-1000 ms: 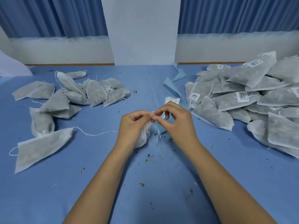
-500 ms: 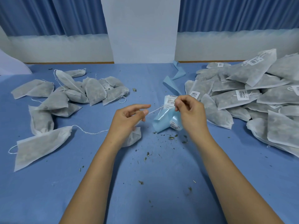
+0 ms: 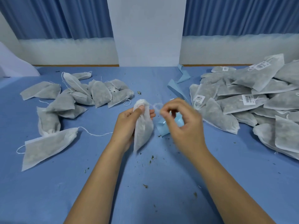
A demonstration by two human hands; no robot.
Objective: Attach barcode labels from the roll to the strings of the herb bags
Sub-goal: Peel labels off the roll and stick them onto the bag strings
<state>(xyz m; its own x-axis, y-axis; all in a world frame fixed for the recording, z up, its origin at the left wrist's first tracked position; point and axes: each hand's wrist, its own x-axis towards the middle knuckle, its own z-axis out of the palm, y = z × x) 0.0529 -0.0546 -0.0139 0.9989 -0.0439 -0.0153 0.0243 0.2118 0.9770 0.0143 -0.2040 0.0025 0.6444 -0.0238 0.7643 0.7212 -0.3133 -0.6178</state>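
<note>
My left hand (image 3: 125, 125) grips a white herb bag (image 3: 143, 129) by its gathered neck and holds it upright above the blue table (image 3: 145, 191). The bag's string (image 3: 156, 106) loops out to the right, blurred. My right hand (image 3: 186, 126) is beside it with curled fingers, thumb and forefinger pinching at the string; the hand is motion-blurred. The light-blue label roll (image 3: 162, 128) lies on the table behind my right hand, partly hidden by it.
A pile of unlabelled bags (image 3: 97, 96) lies at the left, with one loose bag (image 3: 47, 146) nearer me. A larger pile of bags with barcode labels (image 3: 242, 102) fills the right. A blue backing strip (image 3: 176, 89) trails toward the far wall. Herb crumbs dot the table.
My left hand has lifted the bag off the table and turned it upright. My right hand has moved left toward the bag's neck, the string slackening into a loop.
</note>
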